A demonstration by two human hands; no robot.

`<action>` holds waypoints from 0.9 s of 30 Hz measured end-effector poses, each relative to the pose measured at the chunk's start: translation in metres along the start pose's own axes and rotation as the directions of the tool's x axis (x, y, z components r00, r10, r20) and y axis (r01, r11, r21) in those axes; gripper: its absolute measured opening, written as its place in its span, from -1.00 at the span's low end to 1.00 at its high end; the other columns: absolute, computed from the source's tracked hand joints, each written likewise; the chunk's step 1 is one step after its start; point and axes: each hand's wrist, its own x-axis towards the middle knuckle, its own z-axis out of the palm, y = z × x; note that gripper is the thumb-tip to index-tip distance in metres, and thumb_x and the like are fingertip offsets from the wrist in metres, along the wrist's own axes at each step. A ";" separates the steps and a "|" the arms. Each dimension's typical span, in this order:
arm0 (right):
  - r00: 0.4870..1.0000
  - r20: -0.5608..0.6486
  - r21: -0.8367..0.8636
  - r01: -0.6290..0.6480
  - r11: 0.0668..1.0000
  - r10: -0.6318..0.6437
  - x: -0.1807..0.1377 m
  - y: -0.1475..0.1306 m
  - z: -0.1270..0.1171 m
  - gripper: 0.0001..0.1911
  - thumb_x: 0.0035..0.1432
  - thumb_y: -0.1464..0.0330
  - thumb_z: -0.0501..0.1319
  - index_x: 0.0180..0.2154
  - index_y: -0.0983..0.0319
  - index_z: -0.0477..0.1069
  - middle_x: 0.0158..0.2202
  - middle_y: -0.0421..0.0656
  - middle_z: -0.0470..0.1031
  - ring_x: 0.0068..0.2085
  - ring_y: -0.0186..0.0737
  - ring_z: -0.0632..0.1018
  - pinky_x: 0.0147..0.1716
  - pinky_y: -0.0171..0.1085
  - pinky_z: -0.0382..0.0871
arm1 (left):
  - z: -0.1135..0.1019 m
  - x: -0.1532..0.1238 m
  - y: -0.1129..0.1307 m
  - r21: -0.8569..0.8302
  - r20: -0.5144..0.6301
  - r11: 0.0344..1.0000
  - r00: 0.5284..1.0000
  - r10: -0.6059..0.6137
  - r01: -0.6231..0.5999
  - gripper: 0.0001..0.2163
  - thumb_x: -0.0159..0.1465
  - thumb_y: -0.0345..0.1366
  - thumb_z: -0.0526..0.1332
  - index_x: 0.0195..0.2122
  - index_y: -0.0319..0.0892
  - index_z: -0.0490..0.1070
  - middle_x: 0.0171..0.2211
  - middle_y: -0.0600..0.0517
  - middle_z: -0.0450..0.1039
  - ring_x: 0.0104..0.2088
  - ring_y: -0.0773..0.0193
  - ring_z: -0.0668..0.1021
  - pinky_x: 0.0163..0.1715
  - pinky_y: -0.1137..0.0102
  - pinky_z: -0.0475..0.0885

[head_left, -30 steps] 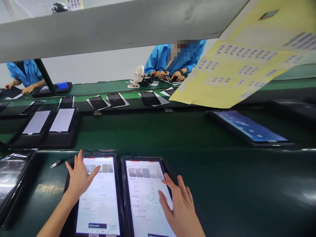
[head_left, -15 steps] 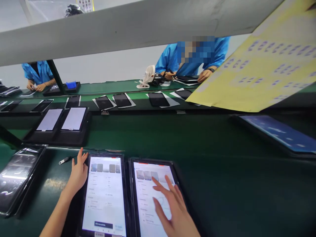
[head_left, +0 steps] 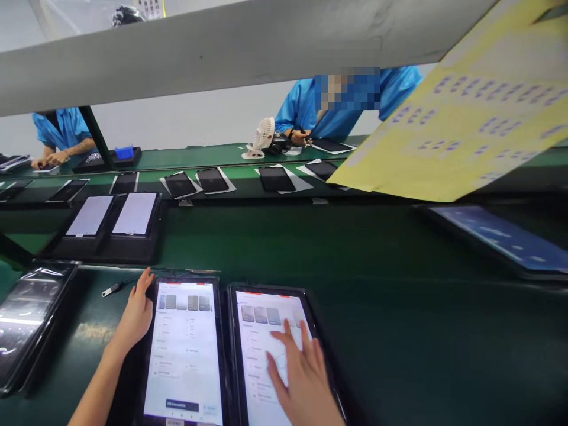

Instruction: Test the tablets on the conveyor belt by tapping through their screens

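Note:
Two lit tablets lie side by side in front of me, the left tablet and the right tablet, both showing a white page with a row of small pictures at the top. At the left tablet's upper left edge rests my left hand, fingers stretched upward, holding nothing I can see. Over the right tablet's screen my right hand is spread, its fingertips near the picture row; whether they touch the glass I cannot tell. A small cable plug lies beside my left hand.
Plastic-covered tablets are stacked at the left. Two white-screened tablets sit in a black tray. A yellow sheet hangs at right above a blue-screened tablet. Co-workers in blue sit beyond dark tablets and a white fan.
My right hand has shifted slightly left over the right tablet, while my left hand stays by the left tablet's edge. Across the bench, one co-worker's hand has left the tablet there.

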 end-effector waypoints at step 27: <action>0.990 0.041 -0.087 -0.133 0.987 0.137 -0.027 0.075 -0.058 -0.68 0.42 0.21 -0.06 0.02 0.16 0.34 -0.11 -0.09 0.48 -0.21 0.01 0.55 -0.45 -0.15 0.52 | -0.024 -0.052 0.057 0.110 0.008 0.915 0.921 0.389 -0.388 -0.73 0.33 -0.26 0.05 0.05 -0.10 0.14 0.24 -0.13 0.25 0.29 -0.07 0.22 0.21 -0.09 0.22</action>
